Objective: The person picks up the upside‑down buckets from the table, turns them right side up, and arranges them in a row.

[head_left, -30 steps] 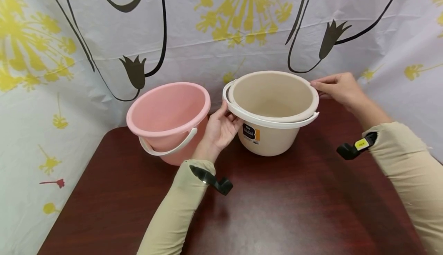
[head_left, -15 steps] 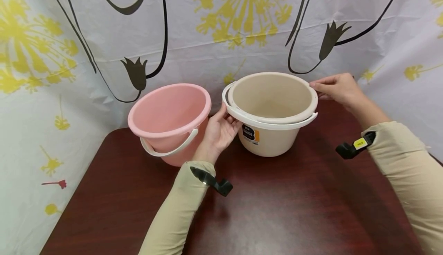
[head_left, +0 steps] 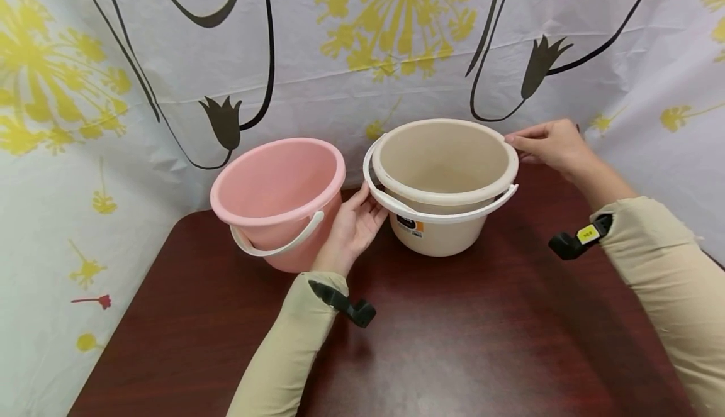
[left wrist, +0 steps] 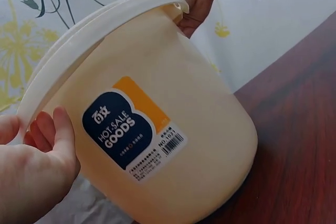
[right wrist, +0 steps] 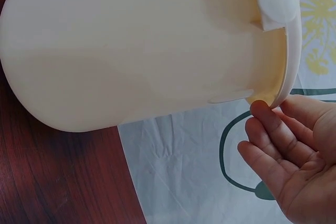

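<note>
A cream bucket (head_left: 442, 228) stands on the table, with a dark blue and orange label (left wrist: 131, 127) on its side. Its white handle (head_left: 436, 217) hangs a little below the rim at the front. My left hand (head_left: 357, 225) pinches the handle at its left part between thumb and fingers. At the bucket's right, my right hand (head_left: 552, 143) pinches the rim (right wrist: 291, 72), thumb on one side and fingertips on the other.
A pink bucket (head_left: 277, 181) with a white handle (head_left: 280, 248) stands close to the left of my left hand. Behind the dark red table (head_left: 453, 341) hangs a white flowered cloth (head_left: 340, 96).
My left hand has lowered the cream bucket's white handle from the rim, so a gap now shows between them. The right hand stays at the rim.
</note>
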{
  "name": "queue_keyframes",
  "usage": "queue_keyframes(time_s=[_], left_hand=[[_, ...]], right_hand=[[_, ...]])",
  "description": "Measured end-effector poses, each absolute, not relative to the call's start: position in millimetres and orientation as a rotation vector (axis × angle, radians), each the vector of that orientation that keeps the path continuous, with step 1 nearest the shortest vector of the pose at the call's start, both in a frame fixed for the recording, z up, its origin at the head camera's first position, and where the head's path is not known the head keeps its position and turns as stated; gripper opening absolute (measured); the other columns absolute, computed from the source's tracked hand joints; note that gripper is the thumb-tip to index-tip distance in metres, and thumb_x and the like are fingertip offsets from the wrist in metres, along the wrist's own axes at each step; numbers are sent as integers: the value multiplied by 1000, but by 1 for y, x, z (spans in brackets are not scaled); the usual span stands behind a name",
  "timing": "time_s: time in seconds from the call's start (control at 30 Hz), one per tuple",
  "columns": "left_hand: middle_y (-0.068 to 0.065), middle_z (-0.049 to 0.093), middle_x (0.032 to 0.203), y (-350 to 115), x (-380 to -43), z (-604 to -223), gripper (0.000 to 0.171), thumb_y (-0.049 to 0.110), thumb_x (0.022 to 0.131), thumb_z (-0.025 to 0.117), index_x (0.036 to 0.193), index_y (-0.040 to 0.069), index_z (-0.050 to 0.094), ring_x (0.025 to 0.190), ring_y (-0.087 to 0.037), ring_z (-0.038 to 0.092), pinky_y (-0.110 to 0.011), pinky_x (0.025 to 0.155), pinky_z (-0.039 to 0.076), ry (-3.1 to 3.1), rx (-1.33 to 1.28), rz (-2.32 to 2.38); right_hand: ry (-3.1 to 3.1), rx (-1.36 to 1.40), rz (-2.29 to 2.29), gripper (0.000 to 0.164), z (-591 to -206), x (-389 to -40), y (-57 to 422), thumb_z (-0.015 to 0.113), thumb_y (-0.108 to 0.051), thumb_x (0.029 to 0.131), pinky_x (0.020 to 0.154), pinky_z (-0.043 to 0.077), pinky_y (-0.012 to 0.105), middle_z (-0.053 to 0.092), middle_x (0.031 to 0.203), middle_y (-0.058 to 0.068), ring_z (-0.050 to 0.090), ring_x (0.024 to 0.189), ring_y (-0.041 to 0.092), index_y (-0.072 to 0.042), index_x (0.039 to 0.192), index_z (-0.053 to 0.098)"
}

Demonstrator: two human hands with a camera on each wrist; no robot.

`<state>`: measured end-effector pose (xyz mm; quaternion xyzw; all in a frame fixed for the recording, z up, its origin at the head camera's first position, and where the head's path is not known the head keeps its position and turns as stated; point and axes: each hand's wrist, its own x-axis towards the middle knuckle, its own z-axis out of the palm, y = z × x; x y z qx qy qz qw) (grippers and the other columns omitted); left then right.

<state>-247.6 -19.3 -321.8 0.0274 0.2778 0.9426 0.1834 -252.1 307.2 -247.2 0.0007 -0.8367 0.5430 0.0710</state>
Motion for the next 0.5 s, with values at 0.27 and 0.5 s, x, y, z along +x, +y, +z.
queue_keyframes(time_s=[0.27, 0.5], left_hand=[[-5, 52, 92, -20, -247, -332, 19, 10, 98, 40, 89, 11, 56, 83, -15, 51, -24, 74, 47, 846, 30, 2655], [-6, 48, 99, -18, -249, -338, 10, 12, 97, 42, 100, 8, 51, 97, -18, 46, -29, 91, 40, 913, -99, 2598]], right_hand=[[-2512, 8, 1646, 7, -247, -251, 307, 68, -24, 83, 60, 52, 21, 65, 71, -11, 64, 64, 5, -24, 77, 70], [-2491, 2, 1676, 7, -247, -251, 306, 67, -23, 83, 59, 52, 22, 65, 70, -10, 64, 63, 5, -22, 77, 70]])
